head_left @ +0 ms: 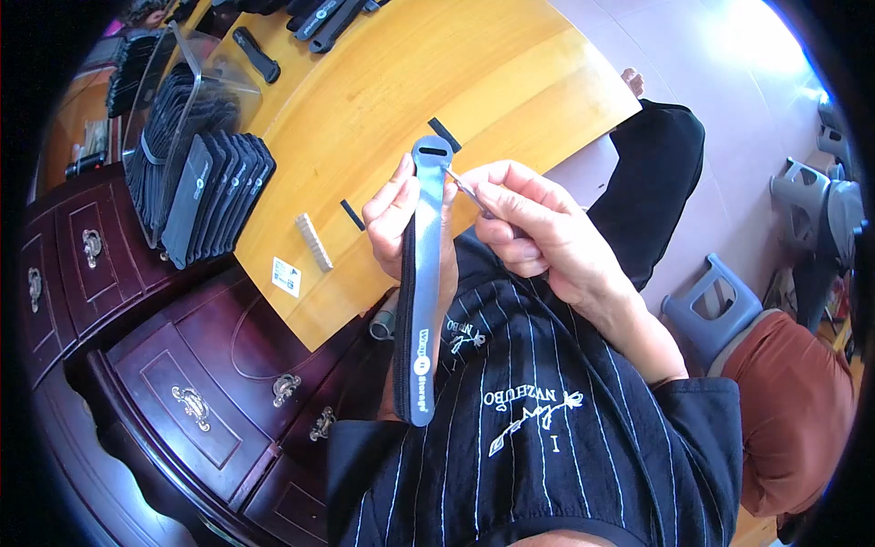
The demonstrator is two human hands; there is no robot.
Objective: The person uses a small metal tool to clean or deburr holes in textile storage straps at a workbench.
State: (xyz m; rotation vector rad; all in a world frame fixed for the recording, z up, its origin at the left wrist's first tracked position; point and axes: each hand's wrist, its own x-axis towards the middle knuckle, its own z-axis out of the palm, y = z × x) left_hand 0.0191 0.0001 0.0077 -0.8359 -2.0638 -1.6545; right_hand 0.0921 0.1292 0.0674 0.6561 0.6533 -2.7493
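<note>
Strap (425,273), grey and long, with a black zipper edge along its left side, held up in front of the chest. Long axis nearly upright in the picture, the rounded end with an oval slot pointing up and away toward the table, the other end hanging down over the black striped shirt (538,410). Gripped around its upper half by the left hand (394,217), fingers wrapped from the left and closed on it. Just right of the slotted end, right hand (533,228) pinched tight on a thin metal tool (465,187), its tip touching the strap near the slot.

Beyond the strap's top, yellow wooden table (428,82), its near edge running from lower left to upper right, close behind the hands. On the table, a small black flat piece (444,134) just above the slot, a thin black strip (352,214) and a short grey bar (313,242) left of the left hand, a white label (286,276) near the edge. Further left, row of dark pouches (219,196) standing side by side, well apart from the hands. Below the table edge, dark red drawers (191,383) with metal handles. To the right, open pale floor (693,82), grey plastic stool (711,310), room there free for the right arm.
</note>
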